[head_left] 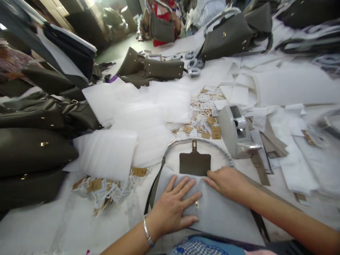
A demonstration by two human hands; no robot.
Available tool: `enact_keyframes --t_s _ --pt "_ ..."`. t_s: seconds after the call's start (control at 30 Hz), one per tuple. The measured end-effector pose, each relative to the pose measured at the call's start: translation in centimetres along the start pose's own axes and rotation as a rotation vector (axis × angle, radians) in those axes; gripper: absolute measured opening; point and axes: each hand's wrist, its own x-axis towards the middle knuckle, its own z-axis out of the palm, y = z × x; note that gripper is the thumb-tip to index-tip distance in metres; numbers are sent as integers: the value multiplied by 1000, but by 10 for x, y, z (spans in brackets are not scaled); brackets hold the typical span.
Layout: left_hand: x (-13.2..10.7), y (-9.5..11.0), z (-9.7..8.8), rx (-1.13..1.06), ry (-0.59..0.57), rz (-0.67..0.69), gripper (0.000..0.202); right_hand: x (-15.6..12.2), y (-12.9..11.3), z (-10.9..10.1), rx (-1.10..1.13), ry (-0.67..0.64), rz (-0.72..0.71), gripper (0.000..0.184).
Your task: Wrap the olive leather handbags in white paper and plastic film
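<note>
A dark olive handbag (153,191) lies in front of me, its front covered by a pale protective sheet (225,216). A small metal clasp (197,204) shows through the sheet. My left hand (172,207) lies flat on the sheet with fingers spread, a silver bangle at the wrist. My right hand (230,184) is closed at the sheet's upper edge, thumb and forefinger close together beside the corner of the bag's flap tab (195,163). The tab stands up beyond the sheet with a gold buckle piece (194,145) at its top. The wrapped handle (212,144) arches behind it.
A grey tape dispenser (231,131) stands beyond my right hand. Tags (103,189) lie in piles, with white foam sheets (148,124) between. Dark bags (34,152) are stacked at left, more bags (225,39) stand farther off. A person (162,17) holds a bag opposite.
</note>
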Motion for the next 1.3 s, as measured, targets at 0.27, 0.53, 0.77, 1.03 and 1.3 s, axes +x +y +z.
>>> enact_keyframes --t_s 0.27,0.53,0.77,1.03,1.3 --pt "-3 0 8 26 63 35 64 24 6 -36 254 317 195 26" --pt "-4 4 8 -4 91 36 60 35 -23 -55 537 396 214 43" --pt "-6 7 14 4 203 21 52 -43 -54 -3 571 434 -274 42" --pt "-16 12 25 70 438 76 49 -49 -49 32 431 417 -404 53" --pt "-26 12 22 208 370 457 36 -46 -53 38 387 349 -359 44"
